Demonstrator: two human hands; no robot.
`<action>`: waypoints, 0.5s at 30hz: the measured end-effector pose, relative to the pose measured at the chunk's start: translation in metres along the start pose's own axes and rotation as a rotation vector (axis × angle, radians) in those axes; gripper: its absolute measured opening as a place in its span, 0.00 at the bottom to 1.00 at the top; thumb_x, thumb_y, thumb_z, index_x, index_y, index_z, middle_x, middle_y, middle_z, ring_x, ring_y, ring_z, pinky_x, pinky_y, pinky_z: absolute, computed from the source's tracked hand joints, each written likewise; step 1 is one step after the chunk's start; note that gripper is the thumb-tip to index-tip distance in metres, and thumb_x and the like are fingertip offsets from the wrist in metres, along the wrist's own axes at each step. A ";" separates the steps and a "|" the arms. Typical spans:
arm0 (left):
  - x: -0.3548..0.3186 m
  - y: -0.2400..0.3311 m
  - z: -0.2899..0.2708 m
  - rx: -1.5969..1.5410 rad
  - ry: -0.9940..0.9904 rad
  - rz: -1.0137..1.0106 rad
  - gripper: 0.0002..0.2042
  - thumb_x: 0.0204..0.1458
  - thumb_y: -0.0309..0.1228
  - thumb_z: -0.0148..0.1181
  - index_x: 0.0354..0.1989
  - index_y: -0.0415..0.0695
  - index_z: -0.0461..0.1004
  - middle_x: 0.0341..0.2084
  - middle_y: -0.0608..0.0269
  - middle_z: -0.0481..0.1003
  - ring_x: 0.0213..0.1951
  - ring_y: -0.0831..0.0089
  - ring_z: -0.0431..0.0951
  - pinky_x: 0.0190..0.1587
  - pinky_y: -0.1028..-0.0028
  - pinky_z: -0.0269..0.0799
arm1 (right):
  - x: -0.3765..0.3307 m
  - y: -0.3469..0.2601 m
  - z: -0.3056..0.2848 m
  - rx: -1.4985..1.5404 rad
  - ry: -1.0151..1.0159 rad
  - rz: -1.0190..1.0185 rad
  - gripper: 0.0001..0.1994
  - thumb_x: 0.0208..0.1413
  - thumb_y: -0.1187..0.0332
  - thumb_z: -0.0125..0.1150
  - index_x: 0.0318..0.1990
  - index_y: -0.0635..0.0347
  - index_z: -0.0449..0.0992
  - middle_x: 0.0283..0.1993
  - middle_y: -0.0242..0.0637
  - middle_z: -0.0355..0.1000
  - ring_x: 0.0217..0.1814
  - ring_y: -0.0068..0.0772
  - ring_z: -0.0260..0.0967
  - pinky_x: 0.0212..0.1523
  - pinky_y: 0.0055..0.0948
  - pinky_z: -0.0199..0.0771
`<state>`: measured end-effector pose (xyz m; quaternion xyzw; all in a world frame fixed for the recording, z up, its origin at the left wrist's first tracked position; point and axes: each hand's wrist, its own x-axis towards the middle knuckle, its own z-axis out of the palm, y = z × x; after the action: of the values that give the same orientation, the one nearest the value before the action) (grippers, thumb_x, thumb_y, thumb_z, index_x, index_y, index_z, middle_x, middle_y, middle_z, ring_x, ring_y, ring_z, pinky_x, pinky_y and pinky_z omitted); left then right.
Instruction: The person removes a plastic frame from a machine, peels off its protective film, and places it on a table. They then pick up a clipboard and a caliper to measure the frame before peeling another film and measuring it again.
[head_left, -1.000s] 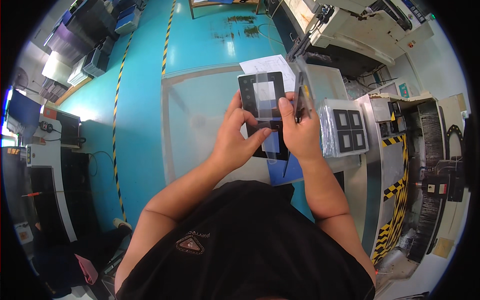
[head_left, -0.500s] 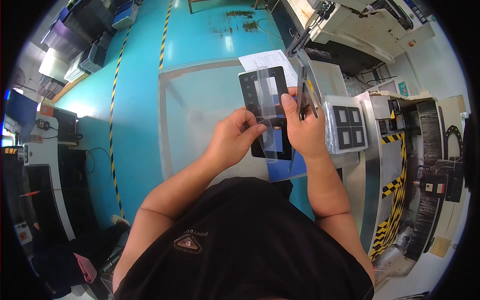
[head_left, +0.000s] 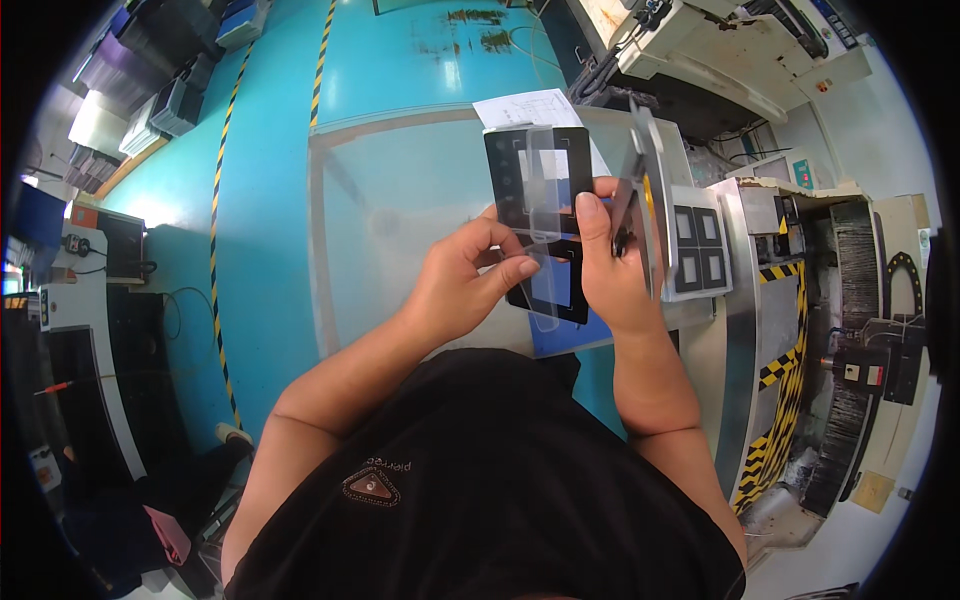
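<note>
My left hand [head_left: 468,275] is closed, with thumb and forefinger pinched at the edge of a clear plastic strip [head_left: 542,190]. The strip lies lengthwise across the front of a black panel with two rectangular windows [head_left: 505,180], and its lower part hangs loose near my fingertips. My right hand [head_left: 615,265] grips the panel's right side, thumb on the edge. Also in that hand, seen almost edge-on, stands a thin grey plate-like piece [head_left: 650,190] with a dark part and a yellow mark; its kind I cannot make out.
Beneath my hands is a table with a translucent top [head_left: 370,220]. White printed paper [head_left: 530,105] lies behind the panel, a blue sheet [head_left: 575,338] below it. To the right sits a stack of black-framed panels [head_left: 698,247]. Machinery [head_left: 740,70] stands beyond; a person's leg [head_left: 200,470] shows lower left.
Both hands, the black panel and the grey piece have shifted slightly right. The panel has turned a little, and the grey piece shows more of its face. My left hand keeps its pinch.
</note>
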<state>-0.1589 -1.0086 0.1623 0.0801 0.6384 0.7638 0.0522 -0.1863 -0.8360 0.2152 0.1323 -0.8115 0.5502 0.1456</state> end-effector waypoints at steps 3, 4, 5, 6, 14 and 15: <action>-0.003 -0.006 0.002 -0.040 -0.007 0.183 0.10 0.49 0.26 0.70 0.33 0.39 0.72 0.51 0.52 0.72 0.45 0.70 0.74 0.49 0.72 0.71 | -0.003 -0.004 0.001 -0.031 -0.035 -0.017 0.10 0.65 0.68 0.54 0.45 0.67 0.71 0.33 0.39 0.76 0.33 0.25 0.75 0.34 0.22 0.76; -0.003 -0.007 0.002 -0.050 -0.005 0.182 0.10 0.49 0.26 0.70 0.33 0.39 0.72 0.51 0.52 0.72 0.45 0.70 0.74 0.49 0.72 0.71 | -0.004 -0.003 0.003 -0.029 0.035 -0.131 0.08 0.63 0.71 0.57 0.44 0.68 0.70 0.31 0.38 0.75 0.31 0.24 0.74 0.29 0.22 0.74; -0.001 -0.008 0.002 0.026 0.006 0.269 0.12 0.48 0.27 0.71 0.33 0.39 0.73 0.56 0.48 0.69 0.47 0.68 0.74 0.50 0.71 0.70 | -0.005 -0.003 0.003 -0.028 0.103 -0.247 0.09 0.60 0.75 0.60 0.43 0.69 0.70 0.29 0.38 0.74 0.28 0.24 0.74 0.25 0.21 0.72; 0.000 -0.009 0.001 0.102 0.018 0.356 0.13 0.46 0.28 0.73 0.33 0.39 0.73 0.61 0.45 0.66 0.49 0.66 0.73 0.52 0.71 0.69 | -0.010 -0.005 0.002 -0.049 0.113 -0.230 0.08 0.60 0.76 0.59 0.42 0.71 0.68 0.32 0.40 0.75 0.28 0.24 0.74 0.25 0.20 0.73; 0.001 0.008 -0.004 0.136 0.002 0.430 0.15 0.43 0.31 0.75 0.33 0.40 0.74 0.64 0.39 0.61 0.43 0.66 0.74 0.45 0.70 0.71 | -0.009 -0.014 0.002 -0.003 -0.020 -0.316 0.12 0.66 0.68 0.51 0.49 0.67 0.60 0.37 0.48 0.75 0.36 0.28 0.75 0.34 0.24 0.77; 0.001 0.008 -0.005 0.126 -0.008 0.438 0.15 0.43 0.31 0.75 0.33 0.40 0.74 0.64 0.38 0.61 0.42 0.67 0.74 0.44 0.71 0.71 | -0.009 -0.013 0.005 -0.003 -0.028 -0.319 0.12 0.66 0.68 0.51 0.49 0.67 0.60 0.37 0.48 0.75 0.36 0.28 0.75 0.34 0.24 0.77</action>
<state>-0.1610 -1.0146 0.1695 0.2229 0.6519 0.7153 -0.1172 -0.1736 -0.8448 0.2216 0.2668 -0.7829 0.5172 0.2199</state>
